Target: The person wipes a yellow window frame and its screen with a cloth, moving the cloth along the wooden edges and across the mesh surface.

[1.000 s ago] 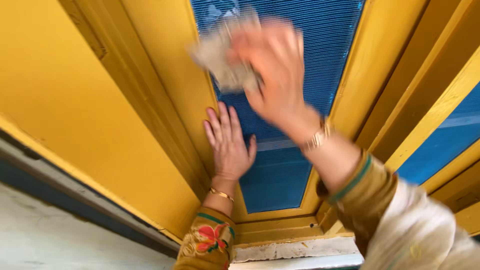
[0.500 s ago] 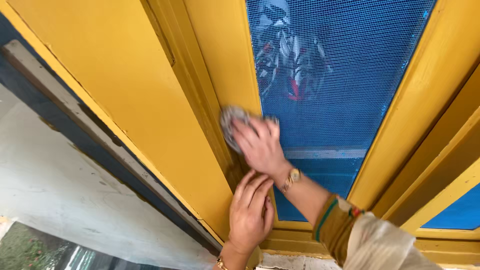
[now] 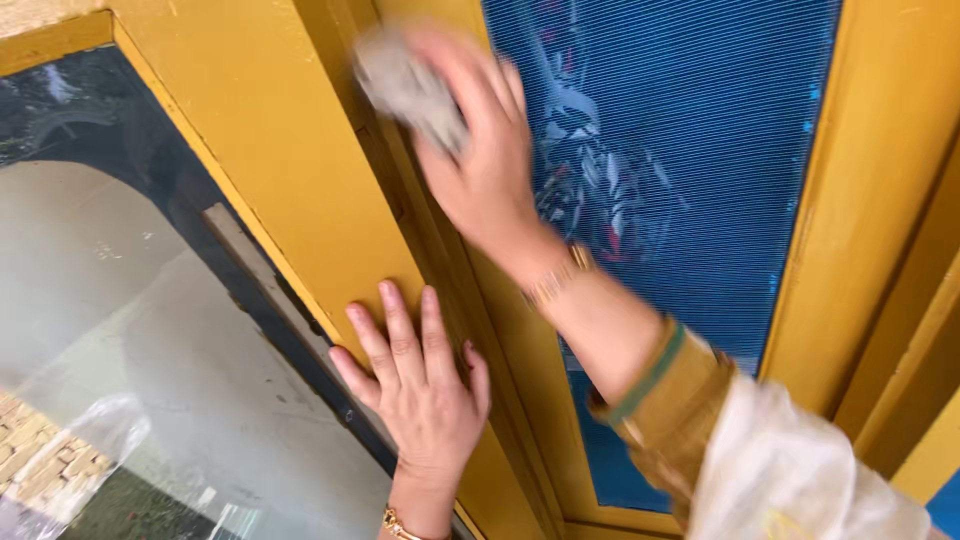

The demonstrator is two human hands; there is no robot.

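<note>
My right hand [image 3: 485, 150] presses a crumpled grey cloth [image 3: 408, 85] against the yellow wooden window frame [image 3: 300, 180], at the left edge of the blue mesh screen [image 3: 690, 160]. The hand and cloth are blurred. My left hand [image 3: 420, 385] lies flat with fingers spread on the yellow frame lower down, holding nothing. A gold bracelet shows on each wrist, and an ochre sleeve with a pale shawl covers my right forearm.
A dark glass pane [image 3: 120, 300] with reflections fills the left side. A second yellow frame post [image 3: 850, 230] runs down the right of the mesh. Blurred shapes show behind the mesh.
My right hand has swept the cloth from the lower mesh edge up and left onto the frame. My left hand has shifted left onto the frame, and the view has moved left.
</note>
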